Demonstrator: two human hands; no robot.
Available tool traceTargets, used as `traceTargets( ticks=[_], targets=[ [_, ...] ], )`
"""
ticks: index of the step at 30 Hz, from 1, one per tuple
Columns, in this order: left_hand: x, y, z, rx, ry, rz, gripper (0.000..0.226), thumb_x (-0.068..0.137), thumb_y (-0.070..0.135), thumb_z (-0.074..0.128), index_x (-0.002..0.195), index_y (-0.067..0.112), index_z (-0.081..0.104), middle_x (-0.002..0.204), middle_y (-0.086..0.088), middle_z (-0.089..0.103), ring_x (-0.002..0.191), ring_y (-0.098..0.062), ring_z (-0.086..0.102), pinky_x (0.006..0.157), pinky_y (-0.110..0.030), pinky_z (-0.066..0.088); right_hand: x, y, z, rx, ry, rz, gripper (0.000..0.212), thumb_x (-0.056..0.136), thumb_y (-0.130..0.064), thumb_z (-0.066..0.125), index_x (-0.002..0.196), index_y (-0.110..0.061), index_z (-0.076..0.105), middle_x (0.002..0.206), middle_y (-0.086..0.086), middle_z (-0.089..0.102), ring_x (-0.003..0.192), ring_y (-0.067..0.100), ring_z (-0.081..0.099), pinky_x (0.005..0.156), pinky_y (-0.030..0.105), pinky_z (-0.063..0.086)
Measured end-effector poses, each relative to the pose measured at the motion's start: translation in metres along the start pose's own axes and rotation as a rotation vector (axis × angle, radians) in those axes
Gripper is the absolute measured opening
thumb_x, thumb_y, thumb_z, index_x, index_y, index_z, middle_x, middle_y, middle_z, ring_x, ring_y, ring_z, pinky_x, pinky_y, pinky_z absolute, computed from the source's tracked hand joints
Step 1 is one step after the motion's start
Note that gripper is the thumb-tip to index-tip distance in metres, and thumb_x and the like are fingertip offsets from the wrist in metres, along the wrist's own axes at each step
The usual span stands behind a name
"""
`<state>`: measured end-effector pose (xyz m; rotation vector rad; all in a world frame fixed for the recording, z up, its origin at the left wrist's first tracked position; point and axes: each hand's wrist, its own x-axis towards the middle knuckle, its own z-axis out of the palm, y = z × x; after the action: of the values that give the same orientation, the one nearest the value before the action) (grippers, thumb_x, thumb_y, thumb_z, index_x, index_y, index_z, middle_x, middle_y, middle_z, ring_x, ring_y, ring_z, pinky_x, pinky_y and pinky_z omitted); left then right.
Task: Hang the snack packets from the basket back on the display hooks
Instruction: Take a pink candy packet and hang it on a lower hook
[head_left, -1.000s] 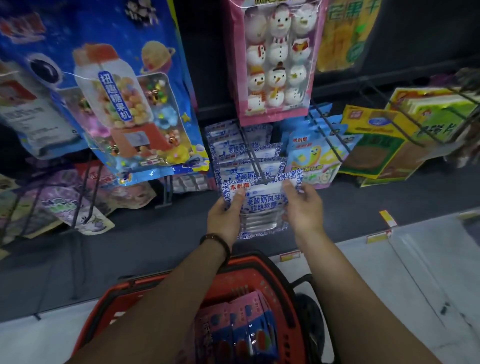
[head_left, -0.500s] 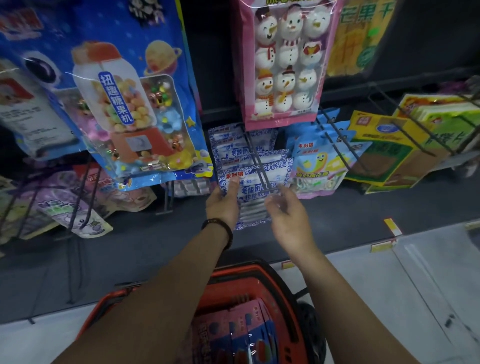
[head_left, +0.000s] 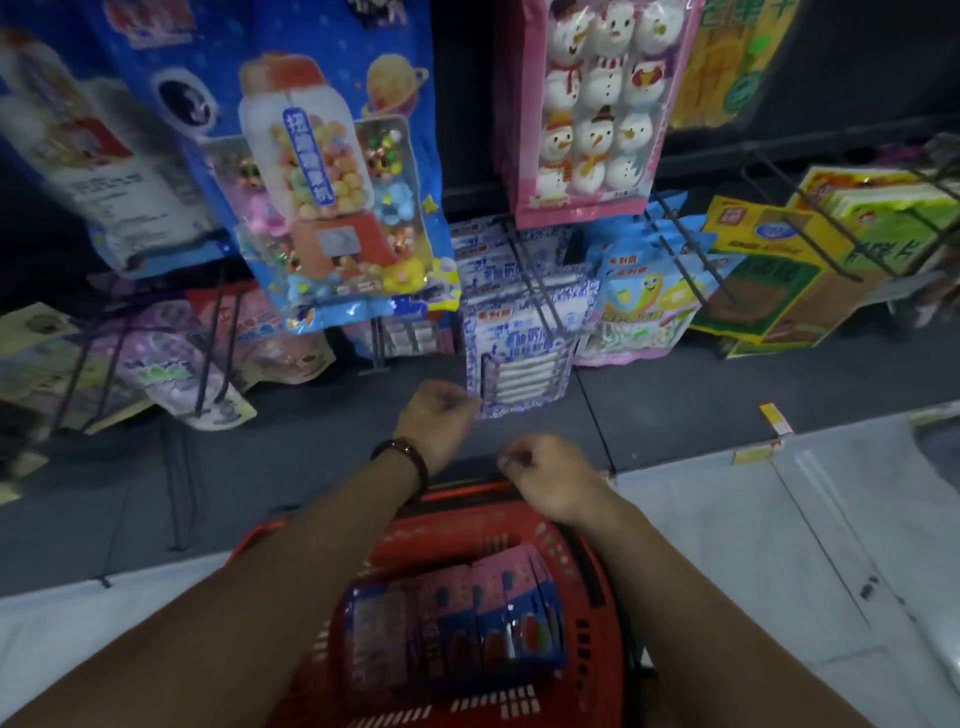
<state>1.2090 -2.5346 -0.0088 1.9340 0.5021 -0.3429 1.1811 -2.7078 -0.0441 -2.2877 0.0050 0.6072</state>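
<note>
A blue-and-white patterned snack packet (head_left: 524, 353) hangs at the front of a row of like packets on a black wire display hook (head_left: 537, 291). My left hand (head_left: 436, 415) hovers just below the packet's lower left corner, fingers curled and empty. My right hand (head_left: 545, 475) is lower, over the far rim of the red basket (head_left: 457, 519), fingers loosely curled with nothing in them. Several pink-and-blue snack packets (head_left: 467, 618) lie stacked in the basket between my forearms.
Large blue candy bags (head_left: 337, 187) and a pink snowman marshmallow bag (head_left: 592, 109) hang above. Yellow-green packets (head_left: 769, 275) sit on hooks to the right, purple ones (head_left: 166, 364) to the left. Bare wire hooks (head_left: 680, 260) jut out toward me. Light floor tiles (head_left: 779, 545) lie below.
Both hands have let go of the blue-and-white packet, which now hangs on the hook. They have drawn back and down toward the basket.
</note>
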Motion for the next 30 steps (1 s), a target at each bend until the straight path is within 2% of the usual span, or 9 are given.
traceTargets(
  ticks=[4, 7, 11, 15, 18, 20, 23, 27, 30],
  targets=[
    [-0.066, -0.050, -0.058, 0.402, -0.244, 0.223, 0.006, 0.094, 0.030, 0.073, 0.098, 0.027, 0.069, 0.100, 0.009, 0.075, 0.094, -0.009, 0.070, 0.091, -0.032, 0.054, -0.021, -0.004, 0.040, -0.103, -0.118, -0.003, 0.023, 0.099, -0.038, 0.065, 0.112, -0.024, 0.077, 0.118, 0.005, 0.078, 0.110, 0.026, 0.071, 0.084, 0.026, 0.047],
    [-0.100, -0.091, -0.103, 0.616, -0.382, 0.256, 0.001, 0.095, 0.029, 0.072, 0.094, 0.029, 0.073, 0.097, 0.017, 0.074, 0.093, 0.010, 0.065, 0.084, -0.018, 0.048, -0.031, 0.001, 0.072, -0.157, -0.228, 0.030, 0.024, 0.099, -0.037, 0.066, 0.111, -0.020, 0.079, 0.117, 0.006, 0.078, 0.112, 0.025, 0.071, 0.088, 0.027, 0.049],
    [-0.111, -0.131, -0.126, 0.732, -0.429, 0.221, 0.007, 0.097, 0.025, 0.069, 0.102, 0.026, 0.074, 0.105, 0.010, 0.075, 0.100, -0.008, 0.068, 0.090, -0.030, 0.052, -0.038, 0.014, 0.112, -0.142, -0.301, 0.216, 0.026, 0.099, -0.029, 0.065, 0.116, -0.017, 0.080, 0.122, 0.011, 0.077, 0.115, 0.028, 0.070, 0.083, 0.024, 0.047],
    [-0.096, -0.156, -0.123, 0.877, -0.540, 0.154, 0.019, 0.099, 0.041, 0.063, 0.112, 0.028, 0.068, 0.116, 0.002, 0.072, 0.107, -0.020, 0.066, 0.083, -0.028, 0.047, -0.044, 0.042, 0.172, -0.063, -0.349, 0.391, 0.030, 0.095, -0.015, 0.070, 0.122, -0.005, 0.075, 0.108, 0.013, 0.073, 0.094, 0.025, 0.072, 0.077, 0.030, 0.058],
    [-0.081, -0.164, -0.117, 0.941, -0.632, 0.139, 0.032, 0.100, 0.044, 0.059, 0.125, 0.024, 0.064, 0.125, -0.003, 0.068, 0.108, -0.023, 0.064, 0.080, -0.025, 0.041, -0.045, 0.066, 0.217, -0.031, -0.360, 0.456, 0.043, 0.097, -0.014, 0.072, 0.137, -0.001, 0.062, 0.122, 0.022, 0.071, 0.111, 0.035, 0.070, 0.084, 0.041, 0.058],
    [-0.075, -0.166, -0.116, 0.919, -0.670, 0.141, 0.034, 0.101, 0.043, 0.059, 0.129, 0.023, 0.063, 0.122, 0.000, 0.067, 0.095, -0.017, 0.058, 0.075, -0.023, 0.039, -0.043, 0.074, 0.241, -0.019, -0.378, 0.542, 0.030, 0.106, -0.017, 0.059, 0.130, 0.001, 0.063, 0.114, 0.027, 0.066, 0.102, 0.038, 0.067, 0.092, 0.051, 0.055],
    [-0.070, -0.167, -0.116, 0.884, -0.702, 0.143, 0.033, 0.102, 0.044, 0.059, 0.129, 0.026, 0.063, 0.100, 0.014, 0.058, 0.079, -0.004, 0.048, 0.061, -0.008, 0.033, -0.040, 0.085, 0.265, 0.041, -0.287, 0.667, 0.013, 0.106, -0.017, 0.055, 0.096, -0.008, 0.056, 0.087, 0.013, 0.052, 0.070, 0.021, 0.047, 0.076, 0.042, 0.045],
    [-0.066, -0.159, -0.117, 0.902, -0.718, 0.101, 0.034, 0.097, 0.040, 0.066, 0.127, 0.022, 0.066, 0.121, -0.001, 0.069, 0.093, -0.015, 0.058, 0.078, -0.023, 0.041, -0.038, 0.084, 0.281, 0.234, -0.174, 0.809, 0.037, 0.092, -0.027, 0.070, 0.120, -0.005, 0.072, 0.119, 0.016, 0.074, 0.105, 0.031, 0.071, 0.090, 0.039, 0.057],
    [-0.066, -0.156, -0.119, 0.907, -0.730, 0.079, 0.035, 0.097, 0.041, 0.067, 0.127, 0.023, 0.065, 0.125, -0.001, 0.069, 0.101, -0.017, 0.062, 0.081, -0.025, 0.043, -0.029, 0.077, 0.284, 0.158, -0.289, 0.784, 0.044, 0.107, -0.030, 0.054, 0.144, -0.007, 0.057, 0.147, 0.017, 0.060, 0.135, 0.035, 0.059, 0.110, 0.043, 0.050]
  ],
)
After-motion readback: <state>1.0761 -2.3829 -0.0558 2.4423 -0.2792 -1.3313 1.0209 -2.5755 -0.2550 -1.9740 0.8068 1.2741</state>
